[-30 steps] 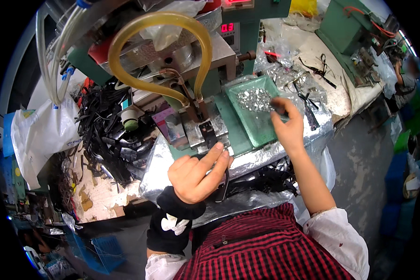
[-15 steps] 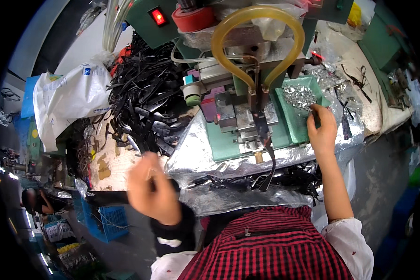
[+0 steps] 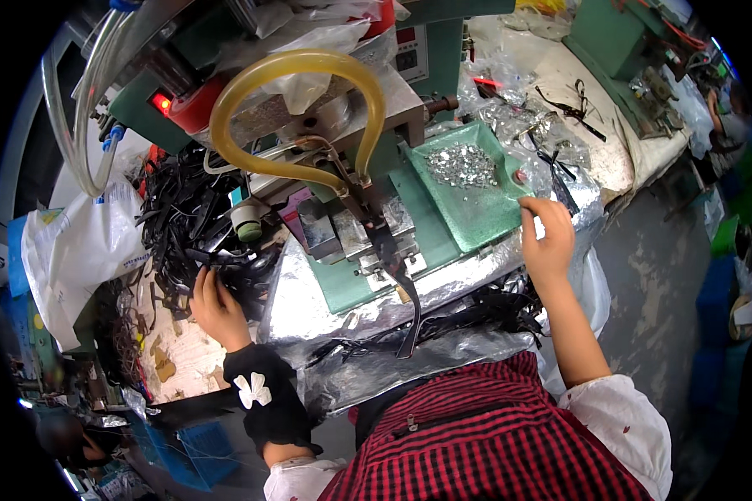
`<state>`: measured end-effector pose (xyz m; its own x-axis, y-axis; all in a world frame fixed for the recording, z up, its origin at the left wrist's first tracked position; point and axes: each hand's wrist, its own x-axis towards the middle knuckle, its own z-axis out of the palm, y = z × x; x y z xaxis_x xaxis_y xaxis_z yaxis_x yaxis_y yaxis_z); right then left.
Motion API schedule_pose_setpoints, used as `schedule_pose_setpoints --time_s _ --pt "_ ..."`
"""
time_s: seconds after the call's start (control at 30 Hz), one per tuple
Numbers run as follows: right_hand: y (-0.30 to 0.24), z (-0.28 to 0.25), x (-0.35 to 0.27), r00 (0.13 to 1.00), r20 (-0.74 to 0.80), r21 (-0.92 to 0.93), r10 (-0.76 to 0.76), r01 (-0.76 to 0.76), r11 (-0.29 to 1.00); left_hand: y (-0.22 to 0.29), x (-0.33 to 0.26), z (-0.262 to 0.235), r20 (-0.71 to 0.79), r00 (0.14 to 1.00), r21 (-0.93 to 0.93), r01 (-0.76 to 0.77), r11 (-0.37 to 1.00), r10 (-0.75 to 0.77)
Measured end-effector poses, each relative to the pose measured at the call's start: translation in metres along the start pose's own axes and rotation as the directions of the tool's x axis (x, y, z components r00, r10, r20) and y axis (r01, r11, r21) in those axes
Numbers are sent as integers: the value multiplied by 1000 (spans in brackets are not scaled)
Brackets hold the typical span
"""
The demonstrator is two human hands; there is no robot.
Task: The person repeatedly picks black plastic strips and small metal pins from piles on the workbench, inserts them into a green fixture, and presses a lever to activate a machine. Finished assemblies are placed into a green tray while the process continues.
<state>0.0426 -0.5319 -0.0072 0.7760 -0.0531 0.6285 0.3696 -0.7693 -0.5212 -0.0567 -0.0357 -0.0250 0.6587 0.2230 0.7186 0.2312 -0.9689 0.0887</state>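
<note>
My left hand [image 3: 219,312] is at the front edge of a heap of black straps [image 3: 184,213], its fingers stretched toward them and slightly apart. My right hand [image 3: 548,250] is beside the right rim of a green tray [image 3: 476,219], thumb and forefinger brought together; whatever they pinch is too small to make out. Small shiny metal pieces [image 3: 461,165] lie in a pile in the tray's far part. Between my hands stands a green bench machine with a metal fixture [image 3: 355,230]. One black strap [image 3: 412,313] hangs from the fixture over the front edge.
A thick yellow hose [image 3: 226,100] loops above the machine. Foil [image 3: 288,292] covers the bench around its base, with more black straps [image 3: 485,313] along the front. A white plastic bag [image 3: 83,250] lies at the left. A blue crate [image 3: 196,455] stands below.
My left hand has moved left and forward to the strap heap. My right hand has drawn back from the metal pieces to the tray's rim. The whole view has turned and shifted.
</note>
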Motion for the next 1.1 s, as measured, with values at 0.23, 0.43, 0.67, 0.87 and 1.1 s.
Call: schedule_pose_setpoints --time_s 0.23,0.43,0.67,0.87,1.1 --pt "-81 3 33 983 158 426 -94 18 904 90 45 -40 432 848 -787 521 331 -306" --pt "-141 55 52 975 220 693 11 -164 702 106 7 -22 475 838 -801 538 261 -269" --pt "-148 58 37 922 332 800 201 -388 458 136 25 -63 36 923 -771 269 577 -383" --pt "-172 37 44 896 424 832 131 -443 333 181 49 -90 -253 966 -774 -233 589 50" --pt "-131 12 66 827 560 735 -40 -474 485 222 41 -80 -226 810 -557 -563 610 541"
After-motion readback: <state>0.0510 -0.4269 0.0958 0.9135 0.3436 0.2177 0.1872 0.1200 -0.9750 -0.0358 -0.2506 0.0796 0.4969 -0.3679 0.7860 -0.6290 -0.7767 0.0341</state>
